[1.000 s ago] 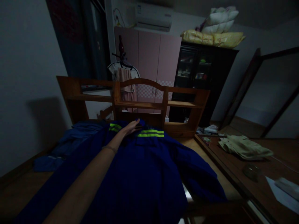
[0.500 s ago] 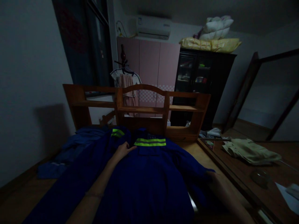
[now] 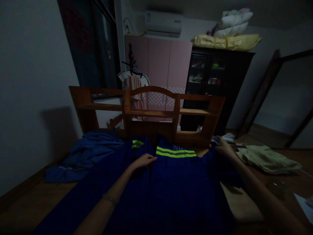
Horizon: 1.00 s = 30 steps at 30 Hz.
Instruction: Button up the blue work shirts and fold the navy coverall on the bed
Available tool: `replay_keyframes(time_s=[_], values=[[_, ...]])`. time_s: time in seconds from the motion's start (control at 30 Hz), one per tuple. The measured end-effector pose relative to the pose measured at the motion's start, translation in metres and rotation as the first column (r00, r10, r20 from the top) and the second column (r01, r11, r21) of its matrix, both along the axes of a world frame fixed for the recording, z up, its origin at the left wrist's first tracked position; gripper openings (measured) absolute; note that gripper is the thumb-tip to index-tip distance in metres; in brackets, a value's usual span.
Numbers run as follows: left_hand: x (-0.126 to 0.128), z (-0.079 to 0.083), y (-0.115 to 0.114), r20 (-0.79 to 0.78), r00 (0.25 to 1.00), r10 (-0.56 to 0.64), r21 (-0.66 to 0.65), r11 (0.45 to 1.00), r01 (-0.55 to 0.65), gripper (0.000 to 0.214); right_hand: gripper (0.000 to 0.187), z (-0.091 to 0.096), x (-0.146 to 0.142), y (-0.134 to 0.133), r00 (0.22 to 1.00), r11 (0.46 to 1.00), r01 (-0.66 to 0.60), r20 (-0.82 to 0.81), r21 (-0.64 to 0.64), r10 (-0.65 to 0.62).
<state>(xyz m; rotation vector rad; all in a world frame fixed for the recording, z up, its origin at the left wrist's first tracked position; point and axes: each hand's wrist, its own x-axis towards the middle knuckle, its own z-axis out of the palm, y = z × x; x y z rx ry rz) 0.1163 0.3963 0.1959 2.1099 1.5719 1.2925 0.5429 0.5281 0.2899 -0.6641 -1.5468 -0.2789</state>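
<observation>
A dark blue work jacket (image 3: pixel 181 182) with yellow-green reflective stripes lies spread out in front of me, its chest stripe (image 3: pixel 176 152) slanting slightly. My left hand (image 3: pixel 144 160) is closed at the jacket's front, left of that stripe, fingertips pinching the cloth near the opening. Farther to the right, my right hand (image 3: pixel 223 147) is raised at the jacket's right side with fingers closed on blue cloth, which hangs below it. Dim light hides the finer folds.
A crumpled blue garment (image 3: pixel 90 150) lies at the left by the wall. Behind the jacket stands a wooden shelf headboard (image 3: pixel 151 113). At right are a folded pale green garment (image 3: pixel 267 158), a glass bowl (image 3: pixel 276 186) and white paper (image 3: pixel 303 204) on a brown surface.
My right hand has moved up and away from me, drawing the jacket's right side along. The chest stripe has shifted right. My left hand has moved a little to the right.
</observation>
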Motion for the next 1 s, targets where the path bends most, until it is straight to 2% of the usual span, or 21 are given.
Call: replay_keyframes(time_s=[0.1, 0.17, 0.2, 0.3, 0.4, 0.47, 0.57, 0.77, 0.9, 1.0], values=[[-0.007, 0.009, -0.003, -0.055, 0.998, 0.007, 0.148, 0.989, 0.001, 0.047, 0.046, -0.030, -0.060, -0.026, 0.968, 0.990, -0.136, 0.217, 0.040, 0.124], [-0.010, 0.015, -0.001, -0.079, 0.997, 0.025, 0.245, 0.969, -0.005, 0.042, 0.033, -0.055, -0.102, -0.055, 0.868, 0.952, -0.306, 0.416, 0.017, 0.271], [-0.010, 0.017, 0.002, -0.088, 0.995, 0.039, 0.287, 0.958, -0.013, 0.041, 0.027, -0.068, -0.122, -0.070, 0.824, 0.941, -0.338, 0.481, -0.010, 0.301], [-0.006, 0.020, 0.017, -0.105, 0.991, 0.087, 0.373, 0.927, -0.041, 0.043, 0.025, -0.103, -0.173, -0.103, 0.690, 0.935, -0.354, 0.670, -0.020, 0.275], [-0.002, 0.016, 0.032, -0.119, 0.985, 0.125, 0.415, 0.907, -0.065, 0.037, 0.028, -0.126, -0.202, -0.104, 0.657, 0.956, -0.294, 0.727, 0.004, 0.199], [-0.001, 0.011, 0.037, -0.114, 0.983, 0.146, 0.437, 0.896, -0.082, 0.038, 0.027, -0.132, -0.208, -0.089, 0.695, 0.968, -0.249, 0.699, 0.013, 0.169], [-0.006, 0.004, 0.043, -0.099, 0.982, 0.160, 0.461, 0.882, -0.098, 0.041, 0.026, -0.130, -0.198, -0.060, 0.743, 0.971, -0.240, 0.646, 0.018, 0.172], [-0.020, -0.004, 0.058, -0.140, 0.975, 0.171, 0.466, 0.880, -0.087, 0.037, 0.034, -0.116, -0.156, -0.020, 0.721, 0.963, -0.265, 0.674, 0.057, 0.159], [-0.027, -0.008, 0.067, -0.182, 0.963, 0.197, 0.480, 0.873, -0.087, 0.047, 0.046, -0.112, -0.153, -0.022, 0.721, 0.965, -0.213, 0.691, 0.152, 0.050], [-0.030, -0.011, 0.073, -0.196, 0.954, 0.229, 0.497, 0.861, -0.104, 0.054, 0.058, -0.109, -0.175, -0.043, 0.659, 0.948, -0.216, 0.751, 0.234, -0.036]])
